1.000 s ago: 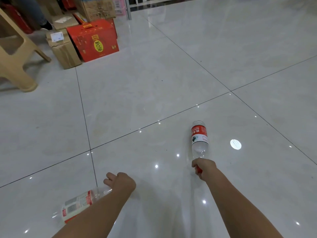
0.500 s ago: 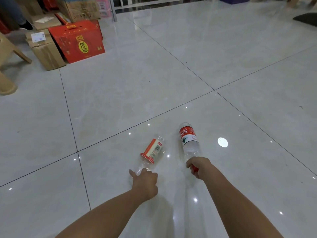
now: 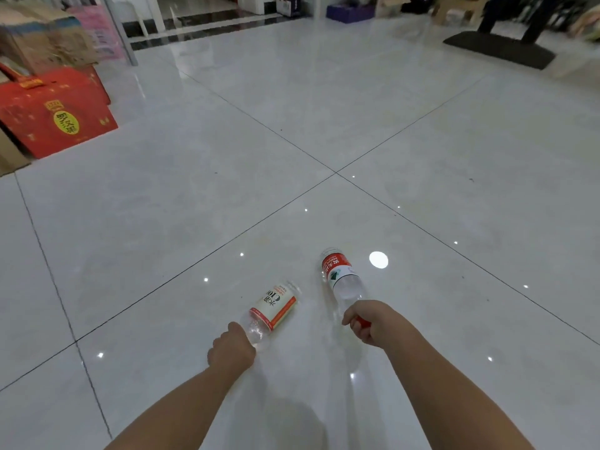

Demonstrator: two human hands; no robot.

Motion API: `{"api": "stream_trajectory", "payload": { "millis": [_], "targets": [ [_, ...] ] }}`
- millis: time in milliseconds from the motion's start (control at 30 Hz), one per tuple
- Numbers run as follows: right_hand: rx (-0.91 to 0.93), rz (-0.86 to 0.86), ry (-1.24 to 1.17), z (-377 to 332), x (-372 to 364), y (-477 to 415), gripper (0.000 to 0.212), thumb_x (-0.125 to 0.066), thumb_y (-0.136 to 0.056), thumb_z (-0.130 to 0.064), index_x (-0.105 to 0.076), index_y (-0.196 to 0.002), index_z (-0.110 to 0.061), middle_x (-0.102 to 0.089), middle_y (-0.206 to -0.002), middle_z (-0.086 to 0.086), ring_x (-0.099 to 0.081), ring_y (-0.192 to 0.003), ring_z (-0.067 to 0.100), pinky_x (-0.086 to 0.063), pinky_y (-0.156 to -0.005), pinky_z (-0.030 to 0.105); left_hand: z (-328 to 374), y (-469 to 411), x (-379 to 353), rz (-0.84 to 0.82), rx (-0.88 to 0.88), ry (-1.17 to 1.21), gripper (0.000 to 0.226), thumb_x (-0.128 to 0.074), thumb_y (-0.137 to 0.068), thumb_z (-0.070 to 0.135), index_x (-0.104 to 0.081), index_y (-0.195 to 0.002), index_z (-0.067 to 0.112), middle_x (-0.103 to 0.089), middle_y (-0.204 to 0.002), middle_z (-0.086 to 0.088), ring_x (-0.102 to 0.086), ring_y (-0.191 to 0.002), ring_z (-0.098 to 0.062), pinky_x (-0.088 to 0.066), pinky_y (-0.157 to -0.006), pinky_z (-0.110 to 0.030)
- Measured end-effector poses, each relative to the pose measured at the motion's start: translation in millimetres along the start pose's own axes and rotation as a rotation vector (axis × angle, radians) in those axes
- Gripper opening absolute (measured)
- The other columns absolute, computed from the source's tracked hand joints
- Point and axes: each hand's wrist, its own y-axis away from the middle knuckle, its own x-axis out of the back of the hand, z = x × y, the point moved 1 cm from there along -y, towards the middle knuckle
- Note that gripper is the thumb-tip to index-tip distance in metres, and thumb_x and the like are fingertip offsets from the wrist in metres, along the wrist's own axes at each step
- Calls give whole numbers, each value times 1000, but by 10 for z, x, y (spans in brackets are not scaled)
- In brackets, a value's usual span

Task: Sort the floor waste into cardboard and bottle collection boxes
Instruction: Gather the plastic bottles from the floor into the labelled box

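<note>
Two clear plastic bottles are held out over the glossy white tiled floor. My left hand grips the neck of a bottle with a white and orange label, its base pointing away from me. My right hand is closed around the red-capped neck of a bottle with a red label, also base outward. The two bottles are side by side and do not touch. A red printed carton stands at the far left.
Brown cardboard boxes are stacked behind the red carton, with another brown box at the left edge. A dark mat lies at the back right near furniture legs. A purple box sits at the far wall.
My left hand lifted the white-labelled bottle off the floor at the left and brought it beside the right one. The view swung right; the boxes slid toward the left edge.
</note>
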Motion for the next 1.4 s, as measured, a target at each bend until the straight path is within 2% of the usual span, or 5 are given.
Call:
{"api": "stream_trajectory", "payload": {
  "millis": [233, 633, 933, 1167, 1400],
  "targets": [
    [52, 66, -509, 300, 1113, 442, 30, -53, -82, 10, -43, -62, -11, -38, -39, -1, -33, -19, 6, -17, -29, 6, 1553, 347, 94, -138, -339, 108, 41, -67, -80, 30, -45, -107, 8, -61, -103, -10, -61, -81, -26, -51, -71, -30],
    [267, 456, -1554, 1826, 3243, 2094, 32, -53, -79, 6, -39, -58, -13, -38, -37, -4, -33, -19, 5, -17, -27, 6, 4473, 3174, -527, -353, -1352, -236, 45, -67, -78, 30, -50, -114, 10, -66, -100, -11, -66, -83, -30, -52, -70, -34],
    [388, 752, -1985, 3079, 3294, 3099, 33, -41, -87, 6, -42, -63, -17, -38, -27, -5, -29, -17, 1, -13, -26, 6, 4504, 5198, -1127, -543, -1842, -576, 53, -66, -75, 48, -56, -118, 18, -65, -95, -2, -57, -70, -20, -52, -67, -31],
    [201, 937, -2290, 3690, 2820, 2987, 25, -48, -82, 9, -47, -67, -11, -44, -50, 1, -30, -15, 2, -17, -24, 6, 4296, 5764, -1509, -429, -1988, -816, 42, -55, -90, 40, -55, -126, 18, -65, -120, -2, -61, -109, -21, -48, -94, -35],
    [146, 837, -2433, 3980, 2673, 2761, 31, -44, -85, 8, -43, -63, -13, -34, -59, 0, -23, -13, 4, -17, -28, 3, 4269, 5802, -1778, -268, -1896, -906, 58, -67, -81, 15, -44, -134, 9, -67, -108, -4, -65, -97, -21, -52, -68, -29]
  ]
}}
